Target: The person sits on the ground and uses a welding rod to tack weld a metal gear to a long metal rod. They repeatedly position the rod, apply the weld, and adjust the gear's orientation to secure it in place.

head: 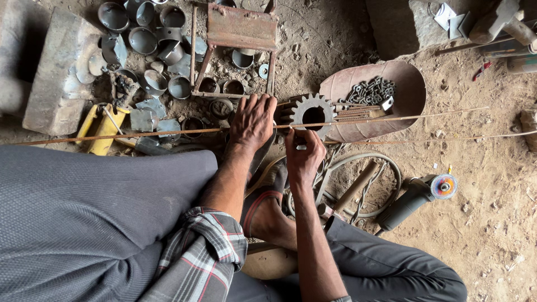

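1. The left hand (253,120) lies flat, palm down and fingers spread, pressing on a long thin metal rod (140,134) — apparently pinning it so it cannot roll or spring.
2. The right hand (304,154) is closed in a pinch on the same rod just right of the left hand; what else it may hold between the fingertips is too small to tell.
3. The rod runs left to right across the whole scene, its long axis nearly level, the right end slightly farther away. It passes over a toothed gear wheel (313,114), which seems to serve as a rest.
4. A sandalled foot (268,207) sits near the hands — likely bracing the work.
5. Far right of the gear, a rusty curved pan (411,89) holds small metal links. An angle grinder (417,196) lies on the dirt to the near right; cut pipe rings (142,40) are scattered far left.
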